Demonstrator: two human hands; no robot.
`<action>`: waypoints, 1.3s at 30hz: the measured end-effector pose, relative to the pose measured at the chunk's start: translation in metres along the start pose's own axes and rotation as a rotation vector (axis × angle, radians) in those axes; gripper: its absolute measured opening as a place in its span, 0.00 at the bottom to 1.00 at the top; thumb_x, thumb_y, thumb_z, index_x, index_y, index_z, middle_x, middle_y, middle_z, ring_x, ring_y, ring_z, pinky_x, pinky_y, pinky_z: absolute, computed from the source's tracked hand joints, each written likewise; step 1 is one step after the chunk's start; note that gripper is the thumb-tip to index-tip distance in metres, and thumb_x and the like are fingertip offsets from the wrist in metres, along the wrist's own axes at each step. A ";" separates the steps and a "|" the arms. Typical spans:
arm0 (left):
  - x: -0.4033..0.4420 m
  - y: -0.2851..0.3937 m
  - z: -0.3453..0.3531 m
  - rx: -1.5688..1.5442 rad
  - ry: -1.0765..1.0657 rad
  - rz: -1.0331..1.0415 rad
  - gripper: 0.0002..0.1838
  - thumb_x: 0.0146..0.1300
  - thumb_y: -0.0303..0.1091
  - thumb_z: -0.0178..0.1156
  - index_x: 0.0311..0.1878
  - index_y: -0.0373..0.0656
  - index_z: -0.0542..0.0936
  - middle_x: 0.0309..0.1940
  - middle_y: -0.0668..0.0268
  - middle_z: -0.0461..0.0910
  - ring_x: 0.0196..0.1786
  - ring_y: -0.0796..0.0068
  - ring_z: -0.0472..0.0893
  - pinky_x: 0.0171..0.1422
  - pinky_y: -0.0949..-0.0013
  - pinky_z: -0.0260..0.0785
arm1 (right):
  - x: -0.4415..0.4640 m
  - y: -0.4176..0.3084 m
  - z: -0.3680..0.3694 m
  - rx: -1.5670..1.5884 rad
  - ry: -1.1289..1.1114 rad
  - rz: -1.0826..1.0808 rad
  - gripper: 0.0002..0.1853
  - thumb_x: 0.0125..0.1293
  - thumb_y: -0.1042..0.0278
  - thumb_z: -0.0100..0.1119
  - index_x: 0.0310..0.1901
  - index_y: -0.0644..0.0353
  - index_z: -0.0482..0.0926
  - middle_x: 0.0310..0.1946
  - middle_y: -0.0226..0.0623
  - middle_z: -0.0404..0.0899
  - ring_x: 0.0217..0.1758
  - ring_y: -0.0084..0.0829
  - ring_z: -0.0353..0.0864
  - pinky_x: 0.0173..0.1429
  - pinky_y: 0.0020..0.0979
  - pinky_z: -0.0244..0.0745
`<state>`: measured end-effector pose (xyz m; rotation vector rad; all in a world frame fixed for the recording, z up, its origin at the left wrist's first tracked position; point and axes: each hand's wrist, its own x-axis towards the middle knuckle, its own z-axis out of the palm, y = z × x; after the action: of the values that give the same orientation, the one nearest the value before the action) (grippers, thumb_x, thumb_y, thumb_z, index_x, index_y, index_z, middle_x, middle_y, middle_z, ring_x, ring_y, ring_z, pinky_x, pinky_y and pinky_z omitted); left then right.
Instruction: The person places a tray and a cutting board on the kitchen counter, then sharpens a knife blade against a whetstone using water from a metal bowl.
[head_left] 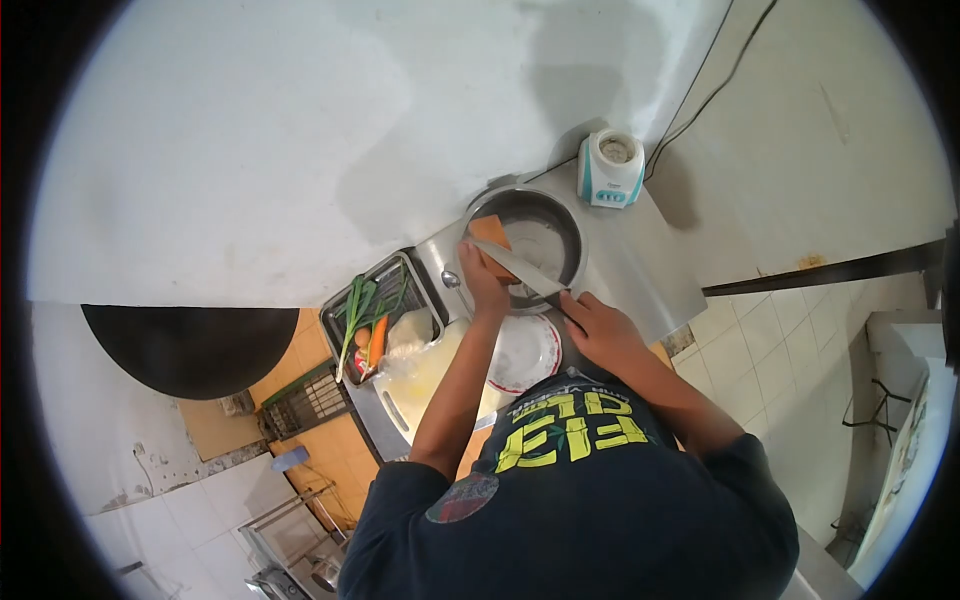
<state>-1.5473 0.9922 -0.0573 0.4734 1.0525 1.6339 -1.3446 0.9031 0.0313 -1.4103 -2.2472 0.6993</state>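
Note:
Over a round metal basin [577, 230], my left hand [484, 286] is closed on an orange rectangular block [490, 231], whose material I cannot make out. My right hand [600, 328] grips the dark handle of a broad kitchen knife [528, 270]. The knife's blade lies slantwise across the block, pointing up and left, its tip near my left fingers. Whether the edge has entered the block cannot be seen. Below the basin is a white plate with a red-patterned rim [556, 352], and a spoon [452, 280] lies beside the basin.
On the left, a dark tray [434, 300] holds green onions [358, 305], a carrot [378, 342] and other food. A pale cutting board [397, 412] lies below it. A white and teal blender base [611, 172] stands on the steel counter [640, 262] against the wall.

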 end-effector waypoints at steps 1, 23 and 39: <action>0.003 -0.001 0.000 -0.001 0.021 0.003 0.14 0.81 0.46 0.37 0.49 0.47 0.68 0.42 0.65 0.74 0.44 0.72 0.79 0.50 0.64 0.74 | -0.006 -0.001 -0.006 -0.016 -0.003 0.003 0.21 0.68 0.66 0.56 0.62 0.56 0.73 0.39 0.41 0.76 0.37 0.46 0.82 0.38 0.45 0.78; -0.011 0.018 0.008 -0.013 -0.167 -0.057 0.15 0.80 0.47 0.38 0.51 0.48 0.69 0.41 0.67 0.77 0.38 0.72 0.81 0.36 0.64 0.78 | 0.081 0.007 0.014 1.092 -0.106 0.470 0.14 0.78 0.53 0.53 0.45 0.57 0.71 0.20 0.24 0.69 0.20 0.17 0.66 0.25 0.23 0.60; -0.007 0.025 -0.003 -0.016 -0.090 -0.034 0.17 0.81 0.48 0.37 0.48 0.47 0.70 0.41 0.64 0.77 0.42 0.74 0.78 0.49 0.68 0.73 | 0.014 0.027 -0.009 0.597 -0.301 0.436 0.19 0.73 0.51 0.57 0.47 0.63 0.79 0.29 0.48 0.81 0.30 0.38 0.79 0.40 0.37 0.72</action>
<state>-1.5612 0.9845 -0.0368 0.5110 0.9752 1.5753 -1.3265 0.9278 0.0233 -1.5467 -1.6850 1.6573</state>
